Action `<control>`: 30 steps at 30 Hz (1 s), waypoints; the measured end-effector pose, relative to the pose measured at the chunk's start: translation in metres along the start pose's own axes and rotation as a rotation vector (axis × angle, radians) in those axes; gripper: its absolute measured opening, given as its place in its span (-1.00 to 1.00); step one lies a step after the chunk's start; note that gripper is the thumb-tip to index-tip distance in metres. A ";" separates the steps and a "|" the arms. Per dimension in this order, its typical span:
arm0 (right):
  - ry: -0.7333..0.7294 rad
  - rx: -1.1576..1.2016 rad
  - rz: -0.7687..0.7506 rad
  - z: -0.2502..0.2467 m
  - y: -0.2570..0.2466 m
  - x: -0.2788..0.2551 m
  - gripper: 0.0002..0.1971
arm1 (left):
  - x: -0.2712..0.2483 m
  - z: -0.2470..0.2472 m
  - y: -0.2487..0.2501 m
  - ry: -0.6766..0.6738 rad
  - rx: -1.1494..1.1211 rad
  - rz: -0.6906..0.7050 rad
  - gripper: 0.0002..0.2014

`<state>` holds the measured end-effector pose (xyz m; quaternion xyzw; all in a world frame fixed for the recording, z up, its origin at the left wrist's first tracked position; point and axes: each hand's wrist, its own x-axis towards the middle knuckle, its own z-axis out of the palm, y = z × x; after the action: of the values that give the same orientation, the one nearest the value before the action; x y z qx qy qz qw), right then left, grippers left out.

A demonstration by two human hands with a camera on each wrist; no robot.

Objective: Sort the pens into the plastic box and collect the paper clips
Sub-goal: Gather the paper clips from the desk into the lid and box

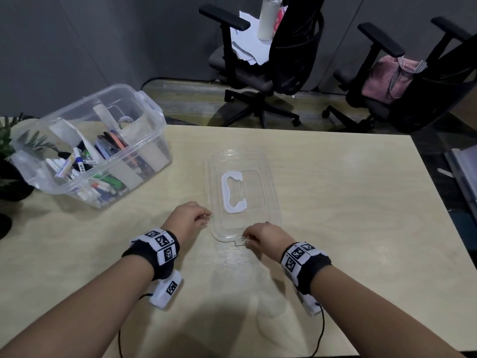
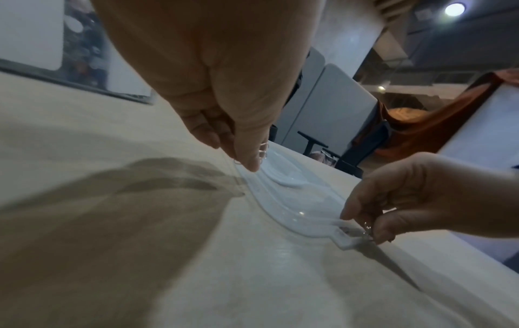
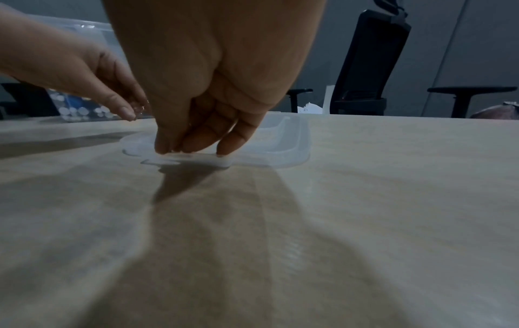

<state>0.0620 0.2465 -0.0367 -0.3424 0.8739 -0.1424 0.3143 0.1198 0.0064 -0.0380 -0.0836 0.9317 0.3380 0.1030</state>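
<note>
Head view: both hands (image 1: 191, 218) (image 1: 260, 235) pinching paper clips (image 1: 210, 216) at clear lid (image 1: 242, 161) edge.

Both hands (image 1: 191, 218) at clear lid (image 1: 242, 161)

paper clips (image 1: 244, 239) tiny, count unclear | plant (image 1: 7, 140) cut by left edge | box contents jumbled

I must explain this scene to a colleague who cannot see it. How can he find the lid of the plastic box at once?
Start at the pale wooden table. The lid lies flat at its middle, right of the open plastic box of pens, with both hands at its near edge. Unlike the deep box, it is a flat clear sheet with a white handle.
</note>
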 end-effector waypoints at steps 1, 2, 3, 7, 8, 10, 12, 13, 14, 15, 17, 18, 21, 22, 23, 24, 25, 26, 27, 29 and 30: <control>-0.022 -0.015 0.001 0.000 -0.001 0.001 -0.72 | 0.003 0.001 -0.002 -0.032 0.022 0.013 -0.72; -0.036 -0.023 0.000 0.000 -0.001 0.002 -0.71 | 0.006 0.002 -0.003 -0.065 0.042 0.018 -0.70; -0.044 -0.027 -0.001 0.001 -0.001 0.003 -0.70 | 0.009 0.002 -0.004 -0.103 0.064 0.016 -0.69; -0.077 -0.046 -0.007 0.001 -0.002 0.006 -0.69 | 0.021 0.002 -0.005 -0.248 0.210 0.040 -0.68; -0.080 -0.045 -0.007 0.001 -0.002 0.007 -0.71 | 0.023 0.002 -0.005 -0.267 0.236 0.047 -0.69; -0.077 -0.043 -0.003 0.001 -0.001 0.008 -0.75 | 0.027 0.002 -0.005 -0.288 0.276 0.063 -0.70; -0.078 -0.041 0.003 0.001 -0.001 0.008 -0.78 | 0.030 0.001 -0.004 -0.321 0.324 0.079 -0.72; -0.080 -0.041 0.003 0.002 -0.001 0.008 -0.79 | 0.032 0.001 -0.004 -0.340 0.345 0.087 -0.73; -0.084 -0.045 -0.002 0.002 -0.001 0.008 -0.79 | 0.033 0.001 -0.004 -0.358 0.361 0.094 -0.74; -0.083 -0.053 -0.008 0.003 0.000 0.008 -0.79 | 0.034 0.001 -0.005 -0.373 0.370 0.099 -0.74; -0.080 -0.070 -0.020 0.004 0.000 0.009 -0.80 | 0.036 0.001 -0.005 -0.400 0.380 0.108 -0.76; -0.081 -0.075 -0.024 0.004 0.000 0.009 -0.80 | 0.037 0.001 -0.004 -0.414 0.381 0.112 -0.77; -0.085 -0.101 -0.044 0.005 0.001 0.011 -0.81 | 0.041 0.001 -0.003 -0.460 0.373 0.139 -0.80; -0.086 -0.103 -0.051 0.005 0.001 0.011 -0.81 | 0.042 0.000 -0.003 -0.471 0.368 0.149 -0.81; -0.087 -0.101 -0.057 0.006 0.003 0.011 -0.81 | 0.043 0.001 -0.003 -0.479 0.363 0.156 -0.82; -0.088 -0.099 -0.063 0.007 0.004 0.012 -0.81 | 0.043 0.001 -0.004 -0.484 0.358 0.166 -0.83; -0.088 -0.095 -0.071 0.007 0.005 0.012 -0.81 | 0.043 0.001 -0.004 -0.487 0.352 0.171 -0.83; -0.088 -0.091 -0.079 0.007 0.005 0.011 -0.81 | 0.043 0.001 -0.005 -0.487 0.345 0.177 -0.84; -0.085 -0.084 -0.090 0.007 0.006 0.011 -0.81 | 0.043 0.002 -0.006 -0.486 0.340 0.181 -0.84; -0.079 -0.073 -0.110 0.006 0.007 0.010 -0.82 | 0.041 0.003 -0.007 -0.481 0.328 0.188 -0.84; -0.073 -0.069 -0.123 0.005 0.007 0.009 -0.82 | 0.040 0.003 -0.008 -0.479 0.316 0.189 -0.84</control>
<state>0.0568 0.2454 -0.0480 -0.4109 0.8436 -0.1184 0.3248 0.0834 -0.0009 -0.0547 0.1024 0.9257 0.2070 0.2997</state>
